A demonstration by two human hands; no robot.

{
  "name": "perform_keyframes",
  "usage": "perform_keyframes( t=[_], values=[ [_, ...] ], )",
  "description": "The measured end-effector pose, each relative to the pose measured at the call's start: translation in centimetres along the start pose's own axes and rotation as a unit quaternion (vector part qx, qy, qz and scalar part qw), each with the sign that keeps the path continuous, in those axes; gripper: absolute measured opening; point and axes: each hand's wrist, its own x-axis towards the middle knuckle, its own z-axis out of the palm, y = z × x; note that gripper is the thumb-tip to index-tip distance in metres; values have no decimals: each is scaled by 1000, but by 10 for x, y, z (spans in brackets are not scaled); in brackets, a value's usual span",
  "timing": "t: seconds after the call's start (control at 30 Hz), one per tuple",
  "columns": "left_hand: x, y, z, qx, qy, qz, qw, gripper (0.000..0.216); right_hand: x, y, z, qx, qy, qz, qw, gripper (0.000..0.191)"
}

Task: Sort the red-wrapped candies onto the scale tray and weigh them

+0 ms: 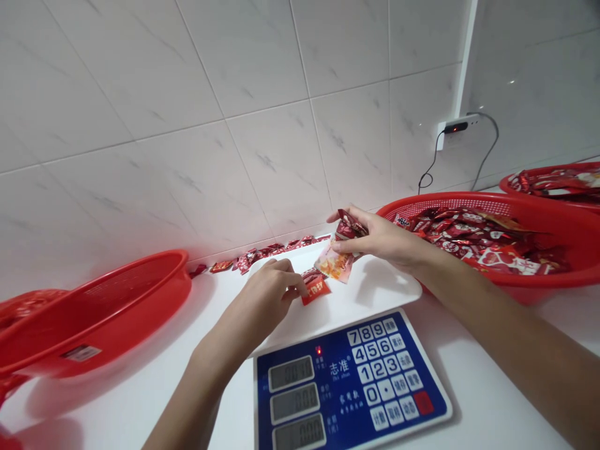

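White surface, tiled wall behind. Left hand: fingers pinching red packet on scale pan. Right hand: fingers gripping wrapped packets above pan. Judged unfinished: red basket at right holds many more.

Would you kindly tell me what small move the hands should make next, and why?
Probably lower the packets in the right hand onto the white scale tray: they appear to hang over it, and the left hand has its fingertips at a red packet there.
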Motion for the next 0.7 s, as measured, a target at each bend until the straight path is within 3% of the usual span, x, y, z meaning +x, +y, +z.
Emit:
perform_keyframes(
  t=[0.27, 0.4, 0.57, 0.7],
  values=[
    [1, 1, 6, -35, 5, 9, 999, 25, 1, 7, 4, 11, 5, 10, 1000, 45],
    [1, -6, 3, -74, 38, -33, 996, 22, 3, 11, 9, 18, 16, 22, 999, 42],
    [1, 1, -7, -264, 104, -92, 954, 42, -1, 12, 22, 28, 30, 5, 999, 40],
    [1, 5, -8, -343, 123, -103, 926, 38, -6, 11, 29, 40, -29, -16, 999, 37]
  ],
)
